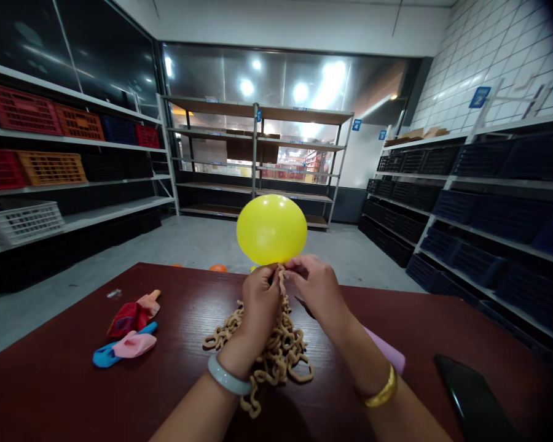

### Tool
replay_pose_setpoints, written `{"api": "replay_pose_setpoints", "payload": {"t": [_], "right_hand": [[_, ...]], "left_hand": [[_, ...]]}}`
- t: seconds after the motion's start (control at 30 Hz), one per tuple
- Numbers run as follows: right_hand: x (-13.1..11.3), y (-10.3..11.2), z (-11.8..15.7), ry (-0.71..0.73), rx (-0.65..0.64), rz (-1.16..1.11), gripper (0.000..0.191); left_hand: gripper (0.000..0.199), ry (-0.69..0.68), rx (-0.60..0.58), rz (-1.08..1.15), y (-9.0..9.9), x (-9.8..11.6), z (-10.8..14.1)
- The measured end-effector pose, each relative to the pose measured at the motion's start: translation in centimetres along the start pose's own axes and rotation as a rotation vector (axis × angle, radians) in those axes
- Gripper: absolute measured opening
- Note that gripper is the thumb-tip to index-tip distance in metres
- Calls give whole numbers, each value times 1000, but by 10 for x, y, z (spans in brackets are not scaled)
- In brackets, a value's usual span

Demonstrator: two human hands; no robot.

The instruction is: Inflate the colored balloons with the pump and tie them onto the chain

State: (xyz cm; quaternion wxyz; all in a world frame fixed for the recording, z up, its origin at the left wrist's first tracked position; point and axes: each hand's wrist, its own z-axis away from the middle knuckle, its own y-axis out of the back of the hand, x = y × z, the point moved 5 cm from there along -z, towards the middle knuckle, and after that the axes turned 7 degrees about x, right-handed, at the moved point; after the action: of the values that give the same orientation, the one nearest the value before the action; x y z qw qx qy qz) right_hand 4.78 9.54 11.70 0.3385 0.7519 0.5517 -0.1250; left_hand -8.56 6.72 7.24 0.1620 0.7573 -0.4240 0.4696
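Note:
A round yellow balloon (271, 230) stands inflated above the table's far edge, its neck down between my fingers. My left hand (261, 298) is closed in a pinch at that neck. From the other side, my right hand (317, 287) pinches the top of a beige chain (282, 347) of linked loops, close under the balloon. One strand of the chain rises between my hands; the rest lies heaped on the table below them. My fingers partly hide the exact spot where balloon and chain meet.
The dark red table (184, 399) carries limp balloons, red (131, 318), blue (105, 355) and pink (133, 345), at left. A purple cylinder (387, 350) and a black phone (472, 393) lie at right. Orange balloons (218, 268) show beyond the far edge. Crate-filled shelves line both sides.

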Motion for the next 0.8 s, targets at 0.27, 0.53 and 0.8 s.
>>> {"api": "replay_pose_setpoints", "payload": {"t": [0.27, 0.53, 0.8], "right_hand": [[6, -4, -1, -99, -115, -56, 8], [-12, -4, 7, 194, 93, 157, 13], [-4, -6, 5, 108, 76, -17, 4]], "left_hand": [[10, -66, -44, -39, -3, 9, 0], [11, 179, -61, 124, -7, -3, 1], [16, 208, -48, 180, -7, -7, 3]]}}
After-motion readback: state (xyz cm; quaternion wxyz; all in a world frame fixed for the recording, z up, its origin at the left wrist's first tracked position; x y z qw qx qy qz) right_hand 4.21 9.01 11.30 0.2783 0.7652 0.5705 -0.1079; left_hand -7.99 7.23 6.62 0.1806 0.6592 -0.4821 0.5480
